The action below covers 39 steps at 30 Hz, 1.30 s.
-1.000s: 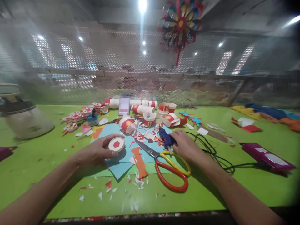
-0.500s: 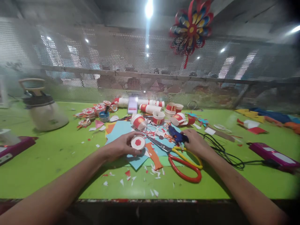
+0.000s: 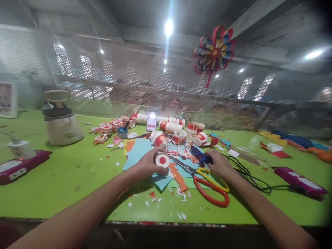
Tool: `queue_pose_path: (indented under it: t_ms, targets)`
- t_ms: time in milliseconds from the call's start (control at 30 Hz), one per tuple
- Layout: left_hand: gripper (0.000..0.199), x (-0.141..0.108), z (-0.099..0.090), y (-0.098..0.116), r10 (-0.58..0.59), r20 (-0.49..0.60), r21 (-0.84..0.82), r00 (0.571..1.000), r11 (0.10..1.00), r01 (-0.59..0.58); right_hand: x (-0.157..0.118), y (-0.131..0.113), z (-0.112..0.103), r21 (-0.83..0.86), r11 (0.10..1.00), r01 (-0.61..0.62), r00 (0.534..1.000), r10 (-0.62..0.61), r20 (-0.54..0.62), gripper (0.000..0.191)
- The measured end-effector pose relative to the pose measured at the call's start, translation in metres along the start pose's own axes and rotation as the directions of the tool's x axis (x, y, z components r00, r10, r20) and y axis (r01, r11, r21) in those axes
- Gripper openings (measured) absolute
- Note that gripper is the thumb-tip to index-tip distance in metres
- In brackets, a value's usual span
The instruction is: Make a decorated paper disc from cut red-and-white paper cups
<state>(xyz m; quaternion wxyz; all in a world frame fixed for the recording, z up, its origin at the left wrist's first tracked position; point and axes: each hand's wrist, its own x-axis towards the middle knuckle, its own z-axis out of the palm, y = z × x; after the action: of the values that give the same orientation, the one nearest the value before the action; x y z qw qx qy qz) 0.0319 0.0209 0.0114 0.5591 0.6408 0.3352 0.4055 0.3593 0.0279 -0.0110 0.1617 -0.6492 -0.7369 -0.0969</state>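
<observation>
My left hand grips a round white piece with a red hexagon at its centre, fingers around its left side. On the right, my right hand is closed on a dark blue glue gun. Scissors with one red and one yellow handle lie between the hands, blades pointing toward the white piece. An orange paper strip rests on light blue paper. A red and white paper cup lies tipped just beyond my left hand.
Stacked paper cups and a blue jar stand at the back. A large jug is at the left. Purple power strips lie at both sides, with a black cord on the right. A paper flower hangs above.
The camera view has shifted, so the table's contents appear farther right and slightly lower. Both hands keep their holds on the white piece and the glue gun.
</observation>
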Motion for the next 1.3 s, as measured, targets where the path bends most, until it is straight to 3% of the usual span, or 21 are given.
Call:
queue_pose_path:
  t_ms: [567, 900, 1100, 1300]
  targets:
    - [0.055, -0.003, 0.0, 0.002, 0.029, -0.031, -0.113, 0.999, 0.993, -0.032, -0.001, 0.004, -0.001, 0.072, 0.997, 0.01, 1.0, -0.011, 0.006, 0.046]
    - [0.063, -0.008, 0.003, 0.008, -0.059, 0.02, -0.252, 0.998, 0.966, 0.062, -0.003, 0.002, -0.005, 0.135, 0.991, 0.012, 1.0, -0.013, 0.01, 0.049]
    - [0.039, -0.009, -0.003, 0.013, -0.103, 0.036, -0.419, 0.994, 0.901, 0.109, -0.004, -0.001, -0.008, 0.14, 0.99, -0.008, 0.999, 0.003, 0.032, 0.052]
    - [0.026, -0.004, -0.003, 0.005, -0.15, -0.052, -0.402, 0.987, 0.908, 0.116, -0.004, -0.002, -0.009, 0.143, 0.989, -0.025, 0.999, 0.02, 0.041, 0.049]
